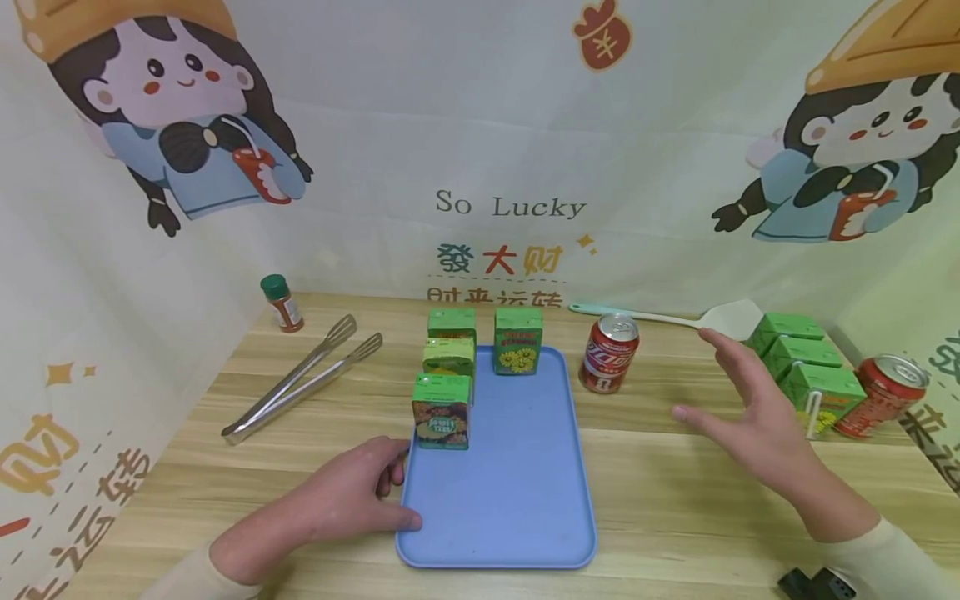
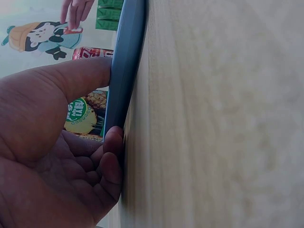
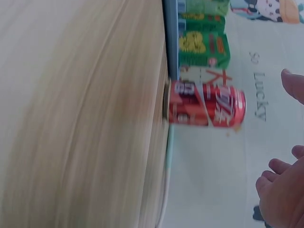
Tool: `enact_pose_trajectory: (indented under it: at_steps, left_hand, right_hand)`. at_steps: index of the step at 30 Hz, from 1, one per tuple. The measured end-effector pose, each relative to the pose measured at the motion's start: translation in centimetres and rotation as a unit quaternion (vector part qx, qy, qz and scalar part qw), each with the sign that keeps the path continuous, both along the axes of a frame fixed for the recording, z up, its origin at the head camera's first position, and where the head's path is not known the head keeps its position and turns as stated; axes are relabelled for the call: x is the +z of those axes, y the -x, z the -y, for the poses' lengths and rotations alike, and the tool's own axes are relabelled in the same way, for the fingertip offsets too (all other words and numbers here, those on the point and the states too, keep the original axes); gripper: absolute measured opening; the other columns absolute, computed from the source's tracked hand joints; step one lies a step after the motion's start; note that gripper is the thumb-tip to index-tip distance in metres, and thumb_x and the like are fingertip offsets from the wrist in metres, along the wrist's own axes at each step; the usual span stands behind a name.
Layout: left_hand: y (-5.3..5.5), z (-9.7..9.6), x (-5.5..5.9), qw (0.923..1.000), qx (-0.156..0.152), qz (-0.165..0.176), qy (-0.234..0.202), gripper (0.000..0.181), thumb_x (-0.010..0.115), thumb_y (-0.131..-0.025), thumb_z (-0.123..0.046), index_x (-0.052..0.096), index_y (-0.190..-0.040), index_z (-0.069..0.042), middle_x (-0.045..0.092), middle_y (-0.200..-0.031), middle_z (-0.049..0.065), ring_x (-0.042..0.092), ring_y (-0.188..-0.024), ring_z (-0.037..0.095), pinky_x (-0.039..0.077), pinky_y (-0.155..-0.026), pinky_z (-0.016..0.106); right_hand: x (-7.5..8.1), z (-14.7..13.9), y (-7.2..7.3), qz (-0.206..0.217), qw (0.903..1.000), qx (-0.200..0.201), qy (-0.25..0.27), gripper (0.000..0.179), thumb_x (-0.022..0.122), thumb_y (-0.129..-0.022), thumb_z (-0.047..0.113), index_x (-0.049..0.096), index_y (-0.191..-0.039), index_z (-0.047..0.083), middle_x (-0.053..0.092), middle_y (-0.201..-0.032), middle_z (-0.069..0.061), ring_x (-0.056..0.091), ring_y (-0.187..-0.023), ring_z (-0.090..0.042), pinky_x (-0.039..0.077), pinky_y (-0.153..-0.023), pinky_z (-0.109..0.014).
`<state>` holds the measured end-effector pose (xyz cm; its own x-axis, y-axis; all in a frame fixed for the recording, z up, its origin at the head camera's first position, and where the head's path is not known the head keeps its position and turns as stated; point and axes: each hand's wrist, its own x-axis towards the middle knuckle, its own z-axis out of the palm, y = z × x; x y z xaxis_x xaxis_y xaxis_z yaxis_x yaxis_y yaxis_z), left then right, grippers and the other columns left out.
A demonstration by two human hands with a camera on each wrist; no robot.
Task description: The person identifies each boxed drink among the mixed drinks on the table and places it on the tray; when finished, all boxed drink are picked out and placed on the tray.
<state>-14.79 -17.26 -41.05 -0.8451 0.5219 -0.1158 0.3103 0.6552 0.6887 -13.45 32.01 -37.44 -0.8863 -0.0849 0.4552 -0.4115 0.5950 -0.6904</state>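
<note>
My left hand (image 1: 352, 483) grips the left rim of a blue tray (image 1: 517, 483), thumb over the edge and the other fingers curled at its side. In the left wrist view the thumb presses the tray wall (image 2: 126, 61). Green drink cartons stand at the tray's far end: a column along its left side, the nearest carton (image 1: 441, 412) dark-fronted, and one flower-printed carton (image 1: 517, 346) at the back right. My right hand (image 1: 757, 425) hovers over the table with fingers spread, holding nothing. Left of it stands a red soda can (image 1: 609, 358), apart from the hand and upright beside the tray.
On the right are three green cartons (image 1: 813, 375) in a row and another red can (image 1: 885, 396). A white spatula (image 1: 731, 319) lies at the back. Metal tongs (image 1: 300, 379) and a green-capped spice jar (image 1: 282, 304) are at left. A black object (image 1: 817, 583) sits front right.
</note>
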Motion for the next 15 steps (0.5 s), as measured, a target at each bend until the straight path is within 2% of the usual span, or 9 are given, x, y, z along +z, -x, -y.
enact_pose_trajectory:
  at_steps: [5,7,9,12,15]
  left_hand:
    - [0.0,0.0,0.0,1.0,0.001,0.001,0.001,0.078,0.101,-0.079,-0.034,0.063,-0.136,0.004,0.06,-0.097,-0.002,0.055,-0.082,0.015,0.049,-0.069,0.029]
    - [0.1,0.0,0.0,1.0,0.003,0.001,0.002,0.079,0.101,-0.079,-0.034,0.063,-0.137,0.004,0.06,-0.097,-0.002,0.055,-0.082,0.015,0.049,-0.069,0.029]
    - [0.1,0.0,0.0,1.0,0.003,0.0,0.003,0.081,0.101,-0.079,-0.034,0.062,-0.139,0.005,0.06,-0.097,-0.002,0.055,-0.083,0.015,0.049,-0.069,0.029]
    - [0.0,0.0,0.0,1.0,0.002,-0.004,0.004,0.085,0.101,-0.079,-0.035,0.061,-0.141,0.007,0.06,-0.097,-0.002,0.055,-0.083,0.015,0.05,-0.07,0.029]
    - [0.0,0.0,0.0,0.9999,0.001,-0.01,0.005,0.085,0.101,-0.079,-0.036,0.062,-0.14,0.007,0.06,-0.097,-0.003,0.055,-0.083,0.013,0.05,-0.07,0.028]
  right_hand:
    - [0.1,-2.1,0.0,0.016,0.9993,-0.033,-0.005,0.103,0.091,-0.09,-0.001,0.034,-0.175,0.014,0.034,-0.176,-0.02,0.027,-0.162,-0.051,0.021,-0.117,-0.007]
    - [0.4,-3.0,-0.1,0.031,0.9981,-0.052,-0.011,0.101,0.089,-0.094,0.004,0.03,-0.176,0.015,0.028,-0.178,-0.021,0.024,-0.163,-0.053,0.021,-0.128,-0.021]
    - [0.6,-4.0,-0.1,0.046,0.9965,-0.069,-0.013,0.101,0.088,-0.097,0.01,0.027,-0.177,0.017,0.023,-0.18,-0.022,0.021,-0.163,-0.056,0.02,-0.134,-0.045]
    - [0.9,-5.2,-0.1,0.048,0.9948,-0.087,-0.019,0.1,0.087,-0.098,0.013,0.026,-0.177,0.016,0.023,-0.179,-0.026,0.021,-0.16,-0.062,0.014,-0.126,-0.077]
    - [1.0,-6.1,0.1,0.021,0.994,-0.1,-0.038,0.098,0.088,-0.096,0.009,0.031,-0.175,0.011,0.032,-0.173,-0.03,0.028,-0.156,-0.064,0.017,-0.125,-0.077]
